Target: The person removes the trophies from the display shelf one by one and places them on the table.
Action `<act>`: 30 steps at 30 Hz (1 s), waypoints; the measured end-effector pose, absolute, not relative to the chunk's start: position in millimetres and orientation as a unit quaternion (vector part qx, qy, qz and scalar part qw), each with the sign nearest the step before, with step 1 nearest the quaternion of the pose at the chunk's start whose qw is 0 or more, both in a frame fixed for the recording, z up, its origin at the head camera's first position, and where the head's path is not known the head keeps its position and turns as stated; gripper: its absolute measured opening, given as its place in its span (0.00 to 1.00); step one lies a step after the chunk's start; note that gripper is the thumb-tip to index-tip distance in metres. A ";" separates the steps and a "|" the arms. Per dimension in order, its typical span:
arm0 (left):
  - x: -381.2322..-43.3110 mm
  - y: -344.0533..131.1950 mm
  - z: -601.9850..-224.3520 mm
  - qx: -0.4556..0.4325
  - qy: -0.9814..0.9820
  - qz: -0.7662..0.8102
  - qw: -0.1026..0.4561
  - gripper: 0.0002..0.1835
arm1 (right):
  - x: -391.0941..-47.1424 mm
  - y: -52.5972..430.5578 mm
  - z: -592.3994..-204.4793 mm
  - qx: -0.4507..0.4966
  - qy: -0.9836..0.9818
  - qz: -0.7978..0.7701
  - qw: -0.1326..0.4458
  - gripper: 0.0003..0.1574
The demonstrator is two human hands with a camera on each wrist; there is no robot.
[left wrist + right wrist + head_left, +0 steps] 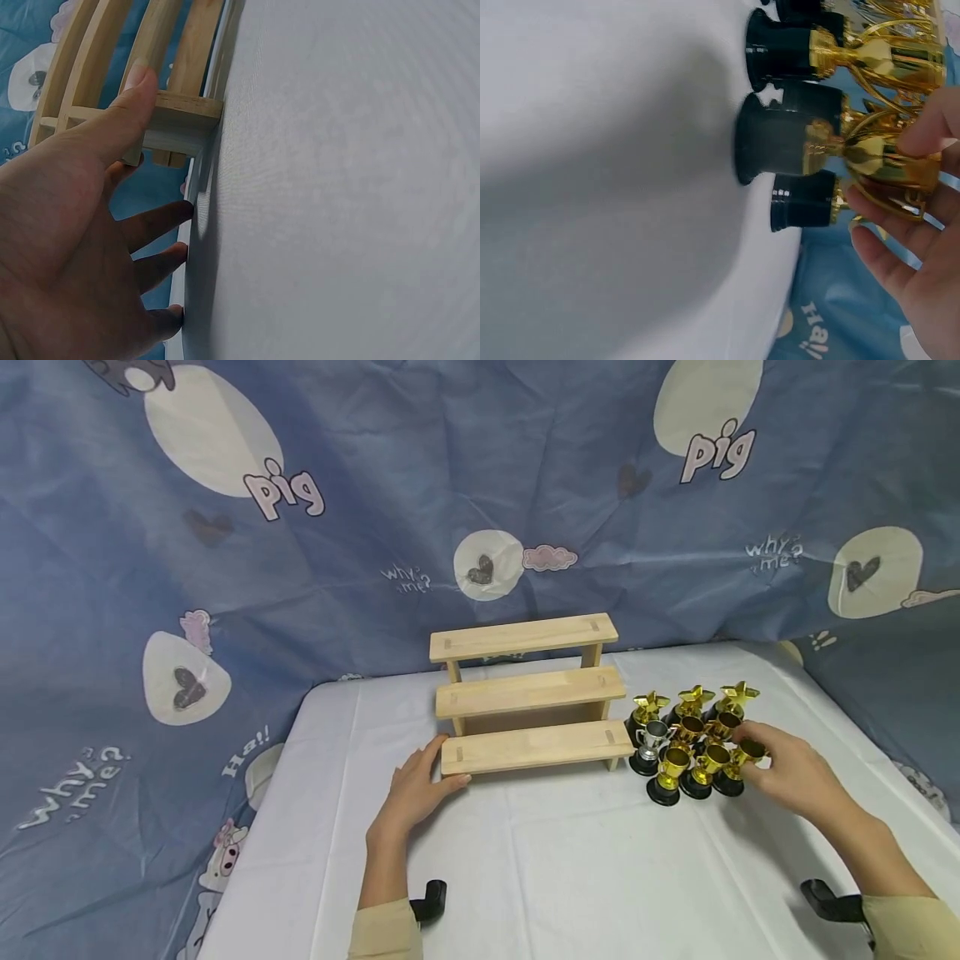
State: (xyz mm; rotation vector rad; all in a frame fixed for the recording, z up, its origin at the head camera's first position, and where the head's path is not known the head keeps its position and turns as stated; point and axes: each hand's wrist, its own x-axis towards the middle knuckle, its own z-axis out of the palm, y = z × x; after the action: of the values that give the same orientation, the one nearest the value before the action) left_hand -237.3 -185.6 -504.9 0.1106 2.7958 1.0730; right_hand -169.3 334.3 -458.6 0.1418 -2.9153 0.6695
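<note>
A pale wooden three-step display stand (529, 692) stands at the back of the table. My left hand (411, 793) holds the left end of its lowest step (536, 748). In the left wrist view the thumb (133, 101) lies on that step, the index finger goes behind it, and the other fingers spread out. My right hand (795, 772) pinches the bowl of a small gold trophy cup (870, 161) by thumb and fingers. Its black base points down near the cloth. This cup is at the front right of a tight group of trophies.
Beside it are other gold cups (673, 764), a silver cup (651, 739) and star-topped trophies (693, 697) behind, all on black bases. A white cloth (570, 860) covers the table. Printed blue fabric (390, 527) hangs right behind the stand.
</note>
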 end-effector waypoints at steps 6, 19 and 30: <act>-237.5 -187.6 -504.7 0.036 0.932 0.352 0.077 0.48 | -167.5 333.3 -456.7 0.049 -0.973 0.216 0.068 0.25; -239.5 -189.2 -504.8 0.039 0.930 0.358 0.076 0.49 | -170.6 335.1 -453.0 0.057 -0.975 0.203 0.075 0.26; -239.0 -186.6 -504.8 0.039 0.931 0.354 0.082 0.49 | -167.3 335.1 -456.1 0.041 -0.978 0.193 0.071 0.28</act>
State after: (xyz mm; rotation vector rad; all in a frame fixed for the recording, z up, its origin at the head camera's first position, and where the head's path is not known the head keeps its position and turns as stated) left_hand -239.0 -186.6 -504.8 0.1178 2.7811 1.0560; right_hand -167.3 335.1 -456.1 0.1225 -2.9396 0.5809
